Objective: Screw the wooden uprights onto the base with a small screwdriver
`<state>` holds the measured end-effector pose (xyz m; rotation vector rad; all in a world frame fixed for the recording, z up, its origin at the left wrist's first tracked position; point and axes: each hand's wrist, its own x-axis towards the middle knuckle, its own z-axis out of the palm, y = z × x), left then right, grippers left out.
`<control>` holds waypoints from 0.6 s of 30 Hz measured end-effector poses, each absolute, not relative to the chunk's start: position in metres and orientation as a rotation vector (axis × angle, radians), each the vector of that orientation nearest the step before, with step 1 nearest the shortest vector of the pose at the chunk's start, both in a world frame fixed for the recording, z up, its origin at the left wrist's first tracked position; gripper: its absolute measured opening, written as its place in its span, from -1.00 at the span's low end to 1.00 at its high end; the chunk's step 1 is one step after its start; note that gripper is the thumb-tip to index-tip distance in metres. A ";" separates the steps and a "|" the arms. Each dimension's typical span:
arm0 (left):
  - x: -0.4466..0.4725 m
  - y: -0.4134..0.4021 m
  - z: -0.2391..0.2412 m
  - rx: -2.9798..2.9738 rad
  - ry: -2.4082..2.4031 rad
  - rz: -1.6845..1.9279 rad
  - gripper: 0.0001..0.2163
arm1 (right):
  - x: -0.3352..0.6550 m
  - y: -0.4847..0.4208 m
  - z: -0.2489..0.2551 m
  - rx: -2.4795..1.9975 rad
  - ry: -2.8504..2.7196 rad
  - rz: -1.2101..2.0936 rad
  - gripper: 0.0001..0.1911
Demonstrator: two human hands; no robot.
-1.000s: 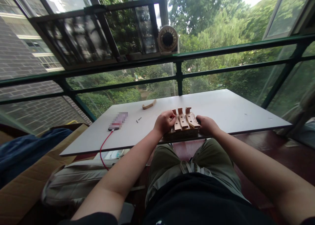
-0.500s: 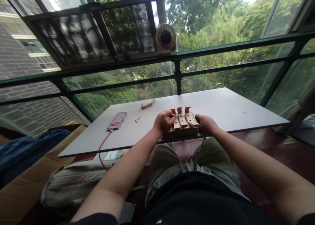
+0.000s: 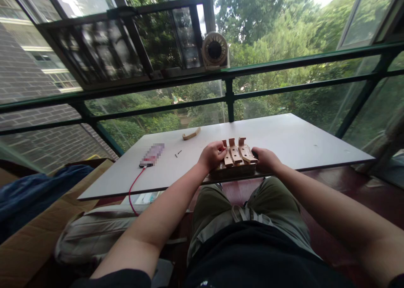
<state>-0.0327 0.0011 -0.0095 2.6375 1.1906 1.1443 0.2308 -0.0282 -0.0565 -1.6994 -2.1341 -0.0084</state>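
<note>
Three curved wooden hooks with dark holes stand side by side on a low box-like base at the table's front edge. Their bent ends point up and away from me. My left hand is closed with its fingertips on the leftmost hook. At the right end, my right hand is wrapped round something dark beside the rightmost hook; most of it is hidden in the fist, so its kind does not show. A loose curved wooden piece lies farther back, and a few small screws rest left of my hands.
The white table runs up to a green railing. A blurred-out device with a red cable lies on its left part. A round fan stands by the window. A bag and a cardboard box are at lower left.
The whole view has shifted slightly. Both hands keep the same hold at the hooks, and nothing else has visibly moved.
</note>
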 end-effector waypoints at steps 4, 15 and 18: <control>-0.037 0.001 -0.011 2.628 1.173 1.169 -0.88 | 0.233 -0.022 -0.036 -1.665 -2.162 -0.037 -0.80; -0.042 -0.001 -0.007 2.635 1.171 1.166 -0.90 | 0.195 -0.034 0.126 -1.203 -2.123 -0.191 -0.84; -0.041 0.000 -0.006 2.640 1.152 1.148 -0.89 | 0.174 -0.041 0.141 -1.104 -2.143 -0.181 -0.83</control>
